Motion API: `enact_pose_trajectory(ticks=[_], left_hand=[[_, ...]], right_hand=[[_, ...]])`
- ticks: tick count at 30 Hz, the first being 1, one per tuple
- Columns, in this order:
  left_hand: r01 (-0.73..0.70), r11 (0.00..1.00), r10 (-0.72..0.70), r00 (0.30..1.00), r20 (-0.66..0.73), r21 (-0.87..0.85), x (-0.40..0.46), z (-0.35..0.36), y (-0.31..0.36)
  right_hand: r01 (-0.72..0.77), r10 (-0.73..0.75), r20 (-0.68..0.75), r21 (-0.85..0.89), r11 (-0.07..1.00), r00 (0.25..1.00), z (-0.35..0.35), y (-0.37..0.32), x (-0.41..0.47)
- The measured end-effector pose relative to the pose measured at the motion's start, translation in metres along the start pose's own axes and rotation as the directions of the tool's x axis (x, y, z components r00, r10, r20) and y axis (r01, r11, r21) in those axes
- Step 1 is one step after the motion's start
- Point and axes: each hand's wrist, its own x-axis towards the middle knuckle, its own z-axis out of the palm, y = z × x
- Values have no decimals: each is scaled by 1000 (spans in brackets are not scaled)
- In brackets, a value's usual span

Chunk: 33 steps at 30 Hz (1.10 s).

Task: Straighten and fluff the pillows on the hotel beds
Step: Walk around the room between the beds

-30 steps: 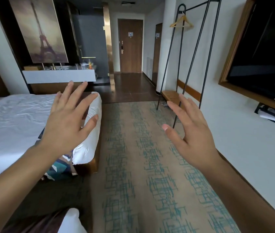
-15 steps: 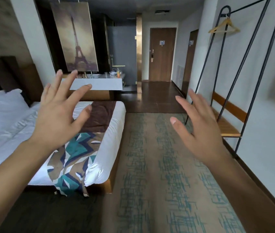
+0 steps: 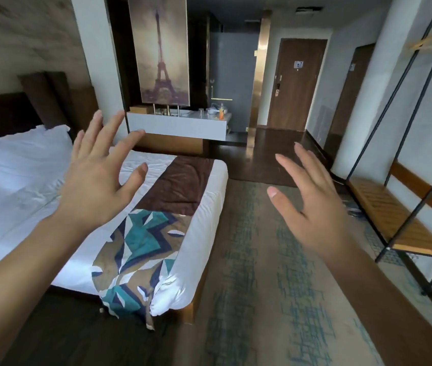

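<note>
Both hands raised in front of the viewer, holding nothing. Left hand (image 3: pixel 96 180) hangs in the air over the near side of the bed (image 3: pixel 204 207), fingers (image 3: pixel 116 126) straight and spread apart. Right hand (image 3: pixel 312 207) out over the patterned carpet (image 3: pixel 249 260), fingers likewise apart and relaxed, thumb out to the side; nothing between them. The task's thing, the white pillow (image 3: pixel 19 151), lies at the head of the bed against the dark headboard (image 3: pixel 6 114), at the far left of the view. From both hands it lies to the left and beyond; the left hand is plainly the nearer, the right well apart from it with most of the bed's width between. The pillow's long axis appears to run along the headboard, across the bed; its left end is cut off by the frame edge, so the full extent cannot be told. A dark corner shows at the left edge near the pillow; what it is I cannot tell. A brown and teal bed runner (image 3: pixel 151 239) crosses the foot of the bed, below the left hand. Judgement: pillow not yet touched; reaching it calls for a turn leftward, left hand leading.
</note>
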Motion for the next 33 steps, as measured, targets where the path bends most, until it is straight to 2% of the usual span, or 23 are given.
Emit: enact_pose_trajectory(ticks=[9,17,21,23,29,33], left_hand=[[51,998,-52,999,-5,-22,46,50,-120],[159,982,-166,983,72,101,58,98,-216],[181,971,-193,979,68,156,79,125,-249],[184,968,-198,978,66,169,88,130,-255],[266,923,-296,953,69,278,111,151,-293],[331,865,-379,923,58,378,101,143,-339]], right_hand=[[82,-81,-9,63,995,997,118,-30,116],[155,-166,50,165,974,985,229,-36,213],[185,-206,62,250,950,977,279,-30,267],[209,-228,59,237,949,972,292,-29,284],[289,-330,85,310,905,940,367,-35,350],[310,-395,117,438,844,911,429,-67,376]])
